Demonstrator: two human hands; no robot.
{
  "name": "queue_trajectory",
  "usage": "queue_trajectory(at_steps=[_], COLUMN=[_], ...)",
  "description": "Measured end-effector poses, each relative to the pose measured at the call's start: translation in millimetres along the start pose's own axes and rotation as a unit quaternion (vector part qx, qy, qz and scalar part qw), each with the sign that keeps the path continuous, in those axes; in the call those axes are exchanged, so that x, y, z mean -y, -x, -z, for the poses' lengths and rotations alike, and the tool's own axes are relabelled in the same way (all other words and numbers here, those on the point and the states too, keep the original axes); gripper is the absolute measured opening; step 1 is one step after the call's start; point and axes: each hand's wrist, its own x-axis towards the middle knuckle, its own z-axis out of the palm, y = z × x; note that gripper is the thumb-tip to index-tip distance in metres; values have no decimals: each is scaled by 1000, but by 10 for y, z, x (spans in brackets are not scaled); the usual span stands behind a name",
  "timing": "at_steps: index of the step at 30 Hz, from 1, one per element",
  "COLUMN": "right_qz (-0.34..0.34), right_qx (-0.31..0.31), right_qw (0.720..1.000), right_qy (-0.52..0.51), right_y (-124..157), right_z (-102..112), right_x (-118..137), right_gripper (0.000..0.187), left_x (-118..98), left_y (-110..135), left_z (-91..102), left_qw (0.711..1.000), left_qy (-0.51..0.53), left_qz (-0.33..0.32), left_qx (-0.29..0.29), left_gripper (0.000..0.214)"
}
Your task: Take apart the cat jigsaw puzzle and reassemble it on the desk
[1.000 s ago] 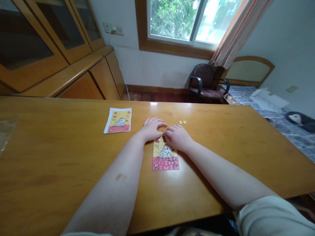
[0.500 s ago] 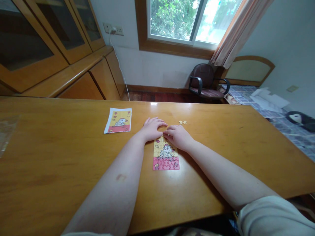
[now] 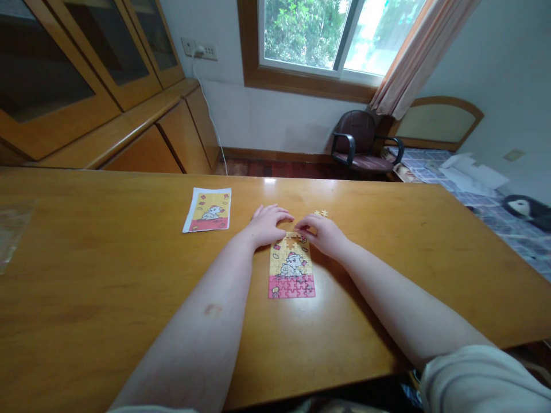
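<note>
A small jigsaw puzzle [image 3: 291, 268] with a yellow top, a pink bottom and a white cartoon animal lies on the wooden table [image 3: 107, 275] in front of me. My left hand [image 3: 267, 225] rests flat at its upper left corner, fingers spread on the table. My right hand [image 3: 323, 233] sits at the upper right corner, its fingertips pinched at the top edge where a gap shows; whether a piece is in them I cannot make out. Loose puzzle pieces [image 3: 321, 213] lie just beyond my right hand.
A printed reference picture [image 3: 208, 209] of the same image lies to the left of the puzzle. A clear plastic bag [image 3: 11, 226] sits at the table's left edge. Beyond the table stand wooden cabinets [image 3: 86, 86], an office chair [image 3: 365, 143] and a window.
My right hand has slid off the puzzle's upper part towards its top right corner, uncovering more of the picture. My left hand has stayed put.
</note>
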Motion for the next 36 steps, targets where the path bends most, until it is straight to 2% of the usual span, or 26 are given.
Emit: queue_trajectory(at_steps=[5, 8, 12, 15, 22, 36], right_qz=[35, 33, 78, 83, 136, 162], right_qx=[41, 28, -1, -29, -6, -5], right_qw=[998, 999, 996, 993, 973, 963], right_qy=[-12, 7, 36, 82, 185, 215], right_y=[26, 18, -6, -4, 55, 68], right_z=[-76, -135, -184, -202, -134, -119], right_x=[9, -26, -74, -76, -2, 34], right_gripper=[17, 18, 12, 7, 14, 18], left_x=[-10, -14, -17, -12, -7, -6], left_y=[10, 5, -1, -1, 4, 10], left_z=[1, -3, -4, -8, -13, -15], left_qw=[1000, 1000, 1000, 1000, 1000, 1000], left_qy=[-7, -7, -3, -2, -4, -6], left_qz=[6, 8, 11, 8, 9, 6], left_qx=[1, 1, 0, -6, -6, -7], left_gripper=[52, 52, 49, 48, 49, 50])
